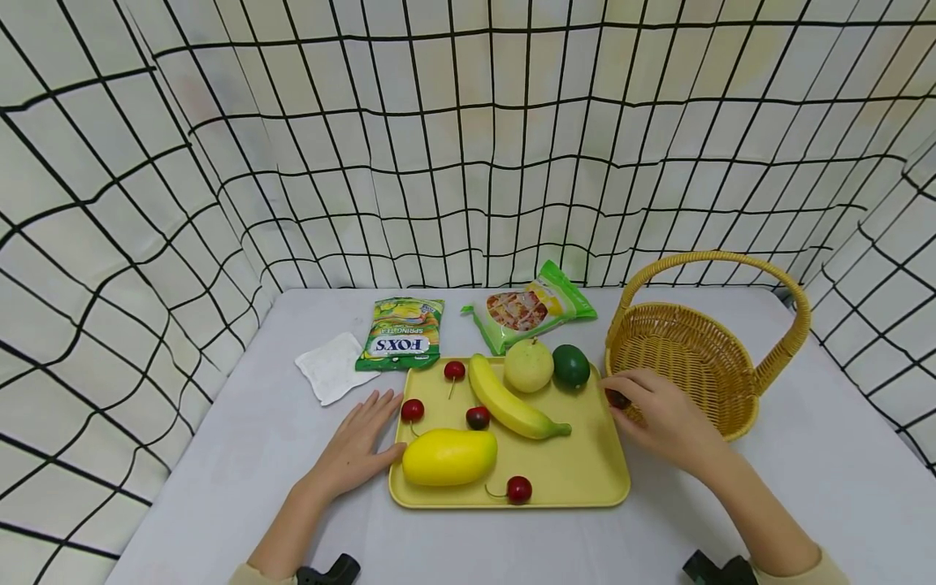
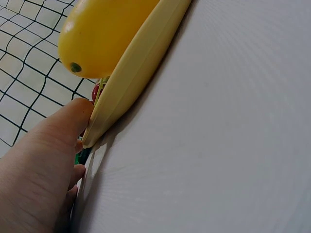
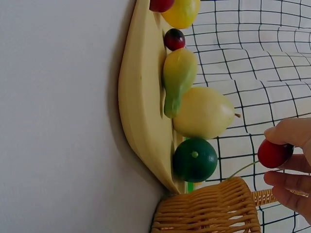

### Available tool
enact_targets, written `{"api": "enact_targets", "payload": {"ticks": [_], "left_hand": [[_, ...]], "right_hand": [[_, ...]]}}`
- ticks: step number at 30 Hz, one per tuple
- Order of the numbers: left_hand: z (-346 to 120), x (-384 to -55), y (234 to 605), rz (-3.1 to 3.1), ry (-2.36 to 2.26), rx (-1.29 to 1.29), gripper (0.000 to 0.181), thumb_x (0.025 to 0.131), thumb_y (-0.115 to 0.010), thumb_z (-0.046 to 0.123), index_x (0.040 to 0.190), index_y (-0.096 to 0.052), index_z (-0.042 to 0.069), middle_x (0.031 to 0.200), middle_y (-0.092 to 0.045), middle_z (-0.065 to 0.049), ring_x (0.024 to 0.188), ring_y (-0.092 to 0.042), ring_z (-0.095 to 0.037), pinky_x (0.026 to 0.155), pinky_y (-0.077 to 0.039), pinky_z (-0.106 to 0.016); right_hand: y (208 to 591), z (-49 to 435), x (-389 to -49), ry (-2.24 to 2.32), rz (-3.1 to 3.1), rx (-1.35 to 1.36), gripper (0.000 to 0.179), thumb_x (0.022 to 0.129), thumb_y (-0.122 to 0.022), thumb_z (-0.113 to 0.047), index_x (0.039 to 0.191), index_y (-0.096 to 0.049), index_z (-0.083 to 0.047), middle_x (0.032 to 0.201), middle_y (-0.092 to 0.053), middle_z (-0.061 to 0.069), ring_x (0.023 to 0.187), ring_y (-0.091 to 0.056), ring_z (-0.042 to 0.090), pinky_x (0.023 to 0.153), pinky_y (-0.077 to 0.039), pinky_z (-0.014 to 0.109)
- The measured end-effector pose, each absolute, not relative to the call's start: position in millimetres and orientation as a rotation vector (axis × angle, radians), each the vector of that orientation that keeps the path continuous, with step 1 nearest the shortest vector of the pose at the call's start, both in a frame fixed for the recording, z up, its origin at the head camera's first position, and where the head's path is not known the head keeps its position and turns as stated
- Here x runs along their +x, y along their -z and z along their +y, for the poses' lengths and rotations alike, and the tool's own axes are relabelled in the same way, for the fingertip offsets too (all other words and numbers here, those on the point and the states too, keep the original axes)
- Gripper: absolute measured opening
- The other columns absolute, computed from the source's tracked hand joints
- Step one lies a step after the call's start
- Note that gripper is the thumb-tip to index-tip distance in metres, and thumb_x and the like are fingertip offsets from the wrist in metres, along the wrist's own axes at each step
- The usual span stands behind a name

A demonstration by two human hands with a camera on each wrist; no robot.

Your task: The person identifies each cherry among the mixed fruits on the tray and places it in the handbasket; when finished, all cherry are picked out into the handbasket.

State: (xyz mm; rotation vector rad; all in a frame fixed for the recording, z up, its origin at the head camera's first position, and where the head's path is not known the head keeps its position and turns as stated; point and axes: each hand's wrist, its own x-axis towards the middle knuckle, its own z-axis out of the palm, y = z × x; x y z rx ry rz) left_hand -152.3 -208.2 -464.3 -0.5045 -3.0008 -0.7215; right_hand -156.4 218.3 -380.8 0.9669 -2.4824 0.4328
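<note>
Right hand: We found it grasping a cherry between thumb and fingers, a pinch we judged fit for so small and round a fruit.
Cherry: We saw it above the table, by the left rim of the basket; whether its stem touched the wicker, we could not tell.
Left hand: We noted fingers extended, grasping nothing, at the left edge of the tray, where the touch probably helped steady it.
Tray: We saw it flat at centre, its raised rim likely a check on four more cherries, mango, banana, pear and green fruit.
Basket: We saw it upright just right of the tray, mouth up, handy for the right hand.
Far side: We counted two packets beyond the tray, a wipe farther left, placed, we judged, clear of both hands.
</note>
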Motion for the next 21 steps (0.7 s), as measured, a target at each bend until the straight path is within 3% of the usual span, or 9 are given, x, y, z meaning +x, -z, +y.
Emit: {"api": "enact_targets", "payload": {"ticks": [12, 21], "left_hand": [[-208, -153, 465, -2.999, 0.718, -0.511, 0.073, 0.083, -0.058, 0.047, 0.143, -0.032, 0.015, 0.147, -0.028, -0.011, 0.137, -0.016, -0.03, 0.109, -0.01, -0.049], [-209, -153, 466, -2.991, 0.71, -0.51, 0.071, 0.083, -0.06, 0.043, 0.143, -0.033, 0.015, 0.147, -0.029, -0.01, 0.137, -0.017, -0.029, 0.11, -0.011, -0.049]], "right_hand": [[386, 234, -164, -0.428, -2.481, 0.904, 0.041, 0.065, -0.08, -0.004, 0.102, -0.064, -0.004, 0.093, -0.061, 0.004, 0.083, -0.058, 0.017, 0.066, -0.053, 0.033], [394, 242, -171, -0.458, -2.513, 0.85, 0.035, 0.07, -0.077, -0.009, 0.103, -0.064, -0.007, 0.094, -0.062, 0.004, 0.084, -0.059, 0.018, 0.067, -0.053, 0.035]]}}
